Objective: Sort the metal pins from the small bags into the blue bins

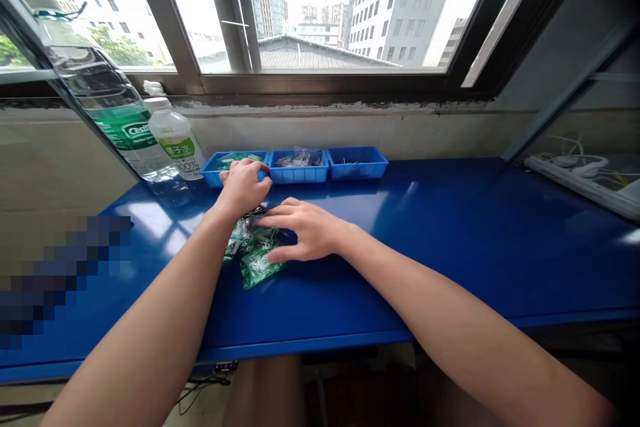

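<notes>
Blue, glossy worktop point(450, 233) lies under the left hand point(245, 181) and the right hand point(313, 230), and since its surface looks slippery, a light item pushed too strongly could slide toward the near edge. To the left of the left fingers stands a large bottle point(117, 127), with a smaller bottle point(177, 143) just beside it; a wide swing of the left arm could, I think, tip the smaller one. Left fingers are bent over the front of the left bin point(214, 177), close to its corner with the middle bin point(300, 175); whether they grip something, I cannot tell, because the hand hides it. If they let go a little to the right, the contents of the two bins could become mixed. Farther to their right is the right bin point(357, 170), with a few small dark pieces inside. Right fingers are spread, with the thumb well apart, over the pile of packets point(250, 237), which lies on the near side of the left fingers. As these packets overlap, lifting one could drag its neighbour. Nearest the right thumb, the green packet point(261, 267) looks thin and slick, so a loose pinch could slip.
</notes>
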Motion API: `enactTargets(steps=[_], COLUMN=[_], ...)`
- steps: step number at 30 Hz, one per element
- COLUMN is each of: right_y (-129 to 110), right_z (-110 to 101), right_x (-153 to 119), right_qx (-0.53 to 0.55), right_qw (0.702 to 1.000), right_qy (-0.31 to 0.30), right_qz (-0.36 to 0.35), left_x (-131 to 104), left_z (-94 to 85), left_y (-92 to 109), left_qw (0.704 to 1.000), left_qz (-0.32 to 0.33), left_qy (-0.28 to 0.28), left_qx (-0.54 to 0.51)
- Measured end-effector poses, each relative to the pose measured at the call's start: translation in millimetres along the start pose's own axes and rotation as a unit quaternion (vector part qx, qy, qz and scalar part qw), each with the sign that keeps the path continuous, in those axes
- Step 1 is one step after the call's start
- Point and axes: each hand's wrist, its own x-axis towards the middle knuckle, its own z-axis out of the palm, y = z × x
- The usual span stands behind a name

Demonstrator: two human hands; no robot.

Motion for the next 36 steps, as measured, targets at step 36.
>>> enactTargets(steps=[36], right_y=[57.4], right_z=[-21.7], right_x=[-23.9], right_qx=[0.154], right_qw=[0.94], right_qy=[0.209], right_qz=[0.223], left_x=[-12.1], left_z=[9.5], left_y=[14.6], left_qw=[0.965], left_qz=[0.208], left_qy=[-0.104], left_qx=[-0.121])
